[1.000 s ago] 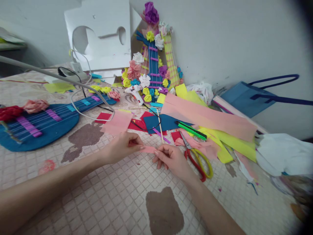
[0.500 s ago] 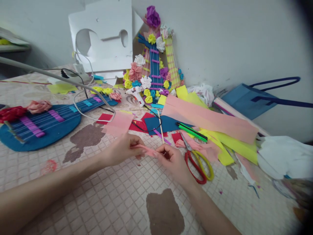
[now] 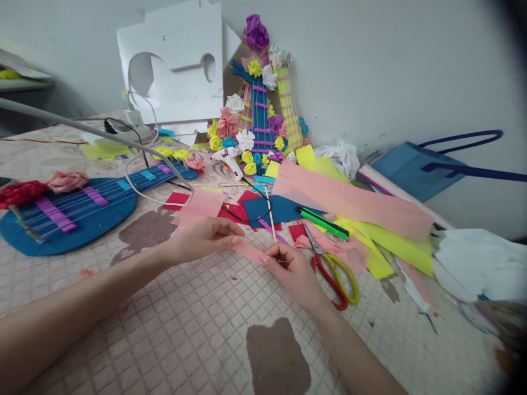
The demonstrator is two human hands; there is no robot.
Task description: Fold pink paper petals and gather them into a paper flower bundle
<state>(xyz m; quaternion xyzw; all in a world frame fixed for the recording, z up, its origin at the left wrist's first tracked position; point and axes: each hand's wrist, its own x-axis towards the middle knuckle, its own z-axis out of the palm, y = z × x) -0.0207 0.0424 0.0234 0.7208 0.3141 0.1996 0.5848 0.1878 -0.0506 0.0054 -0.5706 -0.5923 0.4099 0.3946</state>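
A narrow strip of pink crepe paper [image 3: 249, 252] is stretched between my two hands, just above the tablecloth. My left hand [image 3: 208, 237] pinches its left end between thumb and fingers. At the other end, my right hand [image 3: 290, 269] grips the strip with thumb and forefinger. Scissors [image 3: 335, 277] with red and yellow handles lie right beside my right hand. A square of pink paper [image 3: 203, 204] rests beyond my left hand. Behind the hands stand a thin wooden stick [image 3: 270, 211] and a sheet of blue paper [image 3: 280, 210], both lying on the table.
A blue paper guitar [image 3: 94, 208] with flowers lies at left, a grey cable [image 3: 123, 141] crossing above it. A white glue gun [image 3: 229, 162] stands at the back before decorated guitars [image 3: 260, 120]. A green cutter [image 3: 323, 221] lies on pink and yellow paper at right.
My left hand has shifted slightly and its fingers have straightened somewhat. The pink strip between the hands now shows flatter and wider. My right hand has hardly moved.
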